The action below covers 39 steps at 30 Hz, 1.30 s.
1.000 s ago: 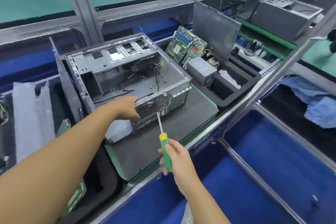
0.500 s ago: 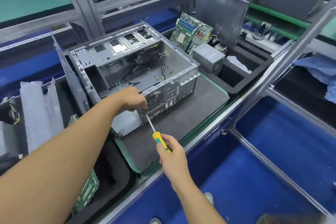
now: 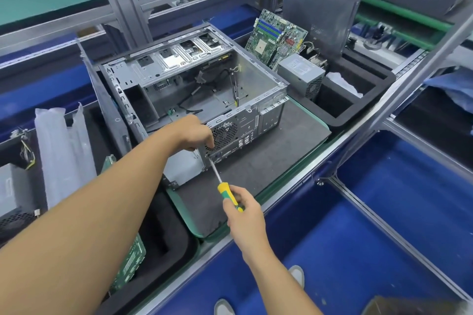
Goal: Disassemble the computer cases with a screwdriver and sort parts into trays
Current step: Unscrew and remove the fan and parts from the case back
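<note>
Yellow-green screwdriver [image 3: 229, 196], gripped in right hand [image 3: 245, 215] fingers, meets the computer case [image 3: 194, 89] rear at 11 o'clock; left hand [image 3: 195, 133] fingers pinch there. Angled tip may slip, stripping the screw.

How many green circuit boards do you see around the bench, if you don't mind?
2: one motherboard leaning in the right tray, one board in the left tray, partly hidden by the arm.

Yellow and green screwdriver [image 3: 229, 195], shiny grey computer case [image 3: 194, 89], dark grey mat [image 3: 268, 161], green board [image 3: 275, 37] with blue stripes, black tray [image 3: 358, 107]
</note>
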### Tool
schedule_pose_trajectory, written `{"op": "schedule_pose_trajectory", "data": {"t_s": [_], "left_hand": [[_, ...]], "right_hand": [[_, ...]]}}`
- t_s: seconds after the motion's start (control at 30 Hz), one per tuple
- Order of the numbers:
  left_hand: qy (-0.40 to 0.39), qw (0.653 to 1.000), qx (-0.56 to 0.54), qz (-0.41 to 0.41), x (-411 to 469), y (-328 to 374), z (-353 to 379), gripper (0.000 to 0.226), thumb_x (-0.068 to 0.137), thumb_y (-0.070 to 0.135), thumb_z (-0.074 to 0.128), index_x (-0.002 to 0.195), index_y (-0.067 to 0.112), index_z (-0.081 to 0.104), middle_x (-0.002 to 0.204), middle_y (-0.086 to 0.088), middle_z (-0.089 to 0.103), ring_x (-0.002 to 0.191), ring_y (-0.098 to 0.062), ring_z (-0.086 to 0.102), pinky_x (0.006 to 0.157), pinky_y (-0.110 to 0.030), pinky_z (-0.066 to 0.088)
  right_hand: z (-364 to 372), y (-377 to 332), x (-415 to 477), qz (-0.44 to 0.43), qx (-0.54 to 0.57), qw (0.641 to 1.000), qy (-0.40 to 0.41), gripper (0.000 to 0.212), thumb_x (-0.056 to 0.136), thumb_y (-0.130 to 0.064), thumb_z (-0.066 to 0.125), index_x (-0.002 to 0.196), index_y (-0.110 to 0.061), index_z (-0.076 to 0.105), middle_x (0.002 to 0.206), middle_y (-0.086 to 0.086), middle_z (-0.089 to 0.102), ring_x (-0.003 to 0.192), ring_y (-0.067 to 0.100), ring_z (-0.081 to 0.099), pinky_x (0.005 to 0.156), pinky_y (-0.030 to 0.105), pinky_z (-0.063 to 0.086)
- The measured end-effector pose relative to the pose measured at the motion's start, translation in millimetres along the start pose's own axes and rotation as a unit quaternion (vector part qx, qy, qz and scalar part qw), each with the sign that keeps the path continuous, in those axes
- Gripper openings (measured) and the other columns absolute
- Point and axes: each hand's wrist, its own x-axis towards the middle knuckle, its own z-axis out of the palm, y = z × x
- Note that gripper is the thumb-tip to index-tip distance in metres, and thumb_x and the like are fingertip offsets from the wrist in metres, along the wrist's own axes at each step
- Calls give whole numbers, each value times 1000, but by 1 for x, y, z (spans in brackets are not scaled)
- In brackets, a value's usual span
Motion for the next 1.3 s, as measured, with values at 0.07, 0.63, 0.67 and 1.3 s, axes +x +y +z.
{"op": "schedule_pose_trajectory", "data": {"t_s": [0.07, 0.63, 0.67, 1.3], "left_hand": [[3, 1000, -3, -1, 1, 1, 1, 12, 78, 12, 75, 79, 8, 63, 89, -12, 67, 81, -25, 64, 82, -40, 58], [-31, 999, 22, 27, 6, -7, -4, 26, 62, 25, 75, 67, 11, 53, 74, -9, 47, 65, -22, 46, 54, -29, 46], [-31, 999, 26, 26, 5, -7, -5, 27, 59, 28, 74, 66, 12, 53, 72, -9, 46, 63, -21, 46, 52, -28, 46], [-38, 998, 41, 16, 9, -8, -5, 26, 66, 26, 75, 57, 11, 55, 63, -4, 49, 55, -18, 48, 36, -14, 36]], "right_hand": [[0, 0, 0, -2, 2, 1000, 5, 26, 95, -20, 60, 111, -38, 69, 91, -16, 66, 70, 5, 52, 66, 21, 46], [-22, -9, 17, 80, 29, 994, -66, 22, 95, -20, 59, 110, -28, 74, 76, -5, 62, 58, 15, 44, 44, 25, 32], [-23, -9, 17, 24, -64, 997, -45, 25, 95, -22, 59, 112, -34, 73, 78, -8, 62, 62, 15, 46, 49, 24, 38], [-20, -19, 20, -164, -439, 883, 27, 30, 98, -26, 57, 127, -30, 62, 90, -7, 46, 71, 15, 45, 58, 28, 36]]}}
